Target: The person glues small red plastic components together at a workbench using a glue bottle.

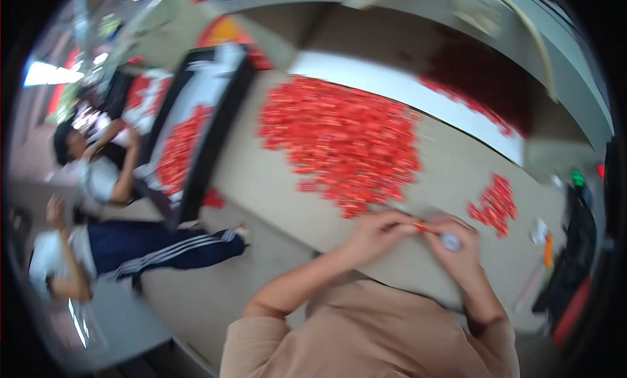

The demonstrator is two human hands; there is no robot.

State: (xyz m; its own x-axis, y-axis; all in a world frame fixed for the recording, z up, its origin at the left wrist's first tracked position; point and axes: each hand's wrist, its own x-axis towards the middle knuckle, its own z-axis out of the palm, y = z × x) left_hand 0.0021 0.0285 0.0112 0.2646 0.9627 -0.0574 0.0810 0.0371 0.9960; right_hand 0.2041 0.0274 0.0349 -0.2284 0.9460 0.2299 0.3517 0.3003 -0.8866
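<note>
My left hand (pixel 379 234) is closed in a pinch, its fingertips on a small red piece (pixel 420 227) with a hint of gold. Facing it, my right hand (pixel 462 246) is closed too, with its fingertips at the same piece. Out of the right fist shows the pale, round end of a tool (pixel 450 241); the rest of that tool is hidden by the fingers. Beyond my left hand spreads a large heap of small red pieces (pixel 346 143) on the beige table (pixel 255 189). A smaller pile of red pieces (pixel 495 205) lies beyond my right hand. Blur hides the finer detail.
A black-edged tray (pixel 219 123) of red pieces stands at the left. Two people (pixel 108 162) are at work beyond it. A white-fronted ledge (pixel 366 84) runs along the table's back. At the right lie an orange tool (pixel 548 249) and a black cloth-like item (pixel 571 247).
</note>
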